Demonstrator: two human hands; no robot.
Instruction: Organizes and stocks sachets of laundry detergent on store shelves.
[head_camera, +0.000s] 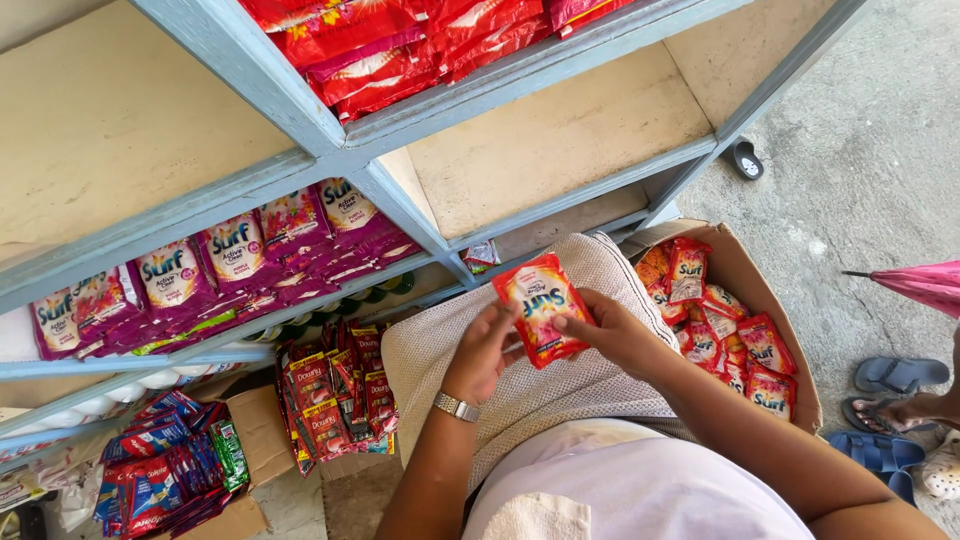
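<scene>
Scene: A person sat before a blue-grey shelf rack (300, 120) on a concrete floor (880, 150), both hands raised over a lap covered in a beige knit cloth (560, 385).

Held item: A red-and-orange sachet (540, 308) was gripped at the centre of the view, above the lap, tilted with its top toward 11 o'clock.

Left hand: The left hand (485, 350), a silver wristwatch (457, 407) on its wrist, pinched the sachet's lower left edge with fingers closed on the packet.

Right hand: The right hand (615, 335) closed on the sachet's right edge from 3 o'clock, thumb on the face.

Look of the sachet: A flat, glossy foil pouch, red at the borders with an orange-yellow burst and a blue logo, lightly creased and seemingly pliable.

Handling note: Judging from the grip, holding the pouch by its sealed edges, with both hands sharing the load, looked the sound way to keep it flat and unpunctured.

At 3 o'clock: An open cardboard box (745, 275) held a heap of matching red sachets (725, 340).

At 10 o'clock: Purple sachets (235, 255) stood in a row on the middle shelf.

At 12 o'clock: Red packets (400, 45) were stacked on the upper shelf.

At 8 o'clock: Dark red sachets (335, 400) and blue-red packets (160, 470) filled lower boxes.

Far right: Another person's sandalled foot (895, 410) and a pink umbrella (925, 285) edged in.
</scene>
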